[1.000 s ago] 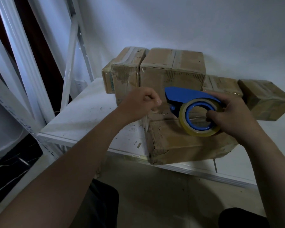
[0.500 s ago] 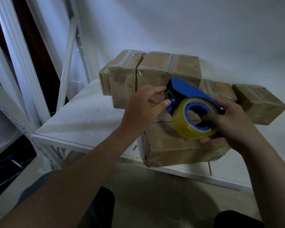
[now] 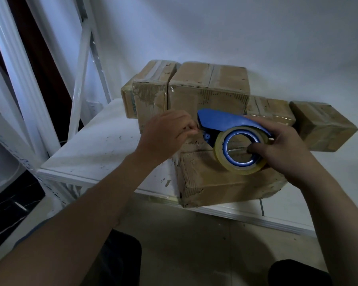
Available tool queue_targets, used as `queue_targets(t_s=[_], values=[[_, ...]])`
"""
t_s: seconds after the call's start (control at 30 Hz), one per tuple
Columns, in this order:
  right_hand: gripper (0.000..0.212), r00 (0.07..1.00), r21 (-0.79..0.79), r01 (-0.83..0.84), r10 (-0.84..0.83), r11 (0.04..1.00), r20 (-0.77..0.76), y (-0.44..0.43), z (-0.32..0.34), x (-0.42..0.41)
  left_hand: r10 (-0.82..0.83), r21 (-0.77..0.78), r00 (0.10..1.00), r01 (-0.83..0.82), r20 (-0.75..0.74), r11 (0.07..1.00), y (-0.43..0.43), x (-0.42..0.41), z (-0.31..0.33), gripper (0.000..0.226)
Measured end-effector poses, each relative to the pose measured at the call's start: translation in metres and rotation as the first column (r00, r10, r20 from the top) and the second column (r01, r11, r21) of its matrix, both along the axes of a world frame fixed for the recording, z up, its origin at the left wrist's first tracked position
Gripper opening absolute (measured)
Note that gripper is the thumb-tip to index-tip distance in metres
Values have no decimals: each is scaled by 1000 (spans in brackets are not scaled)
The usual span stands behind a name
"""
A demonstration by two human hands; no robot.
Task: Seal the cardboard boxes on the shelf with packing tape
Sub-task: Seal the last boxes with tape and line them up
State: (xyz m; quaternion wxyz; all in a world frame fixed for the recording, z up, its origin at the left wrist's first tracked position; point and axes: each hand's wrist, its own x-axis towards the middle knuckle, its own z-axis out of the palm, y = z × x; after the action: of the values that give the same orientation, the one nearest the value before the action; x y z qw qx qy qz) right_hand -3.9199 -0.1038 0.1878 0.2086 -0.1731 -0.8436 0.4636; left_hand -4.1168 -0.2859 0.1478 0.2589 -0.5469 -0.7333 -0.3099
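The right hand [image 3: 287, 149] is gripping the blue tape dispenser [image 3: 225, 122] (thumb hooked inside the roll) above the front cardboard box [image 3: 215, 182], the left hand [image 3: 165, 135] pinching its front tip.

- The right hand [image 3: 285, 149] grips a blue tape dispenser [image 3: 225, 122] with its clear tape roll [image 3: 239, 153] over the front cardboard box [image 3: 225, 180].
- The left hand [image 3: 165, 133] pinches at the dispenser's front end.
- 5 more boxes [image 3: 207, 89] line the wall on the white shelf [image 3: 103, 149].
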Motion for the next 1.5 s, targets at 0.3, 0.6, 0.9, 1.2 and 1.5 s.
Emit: queue_targets(t_s=[0.3, 0.6, 0.9, 1.2, 1.5], values=[[69, 998, -13, -61, 61, 998, -7, 4, -4, 5, -32, 18, 995, 33, -91, 999, -15, -17, -8, 10], [68, 1000, 127, 12, -10, 992, -22, 7, -15, 1, -39, -10, 345, 140, 938, 990, -16, 1, -2, 11], [70, 999, 184, 17, -8, 983, -48, 3, -16, -5, 74, -63, -230, 55, 970, 997, -8, 4, 5, 44], [70, 998, 177, 17, -5, 984, -69, 2, -13, -8, 98, -34, -287, 221, 953, 975, -3, 8, 16, 52], [73, 998, 264, -9, 24, 965, -57, 4, -19, -10, 132, -72, -350, 178, 928, 981, -12, -4, 16, 14]])
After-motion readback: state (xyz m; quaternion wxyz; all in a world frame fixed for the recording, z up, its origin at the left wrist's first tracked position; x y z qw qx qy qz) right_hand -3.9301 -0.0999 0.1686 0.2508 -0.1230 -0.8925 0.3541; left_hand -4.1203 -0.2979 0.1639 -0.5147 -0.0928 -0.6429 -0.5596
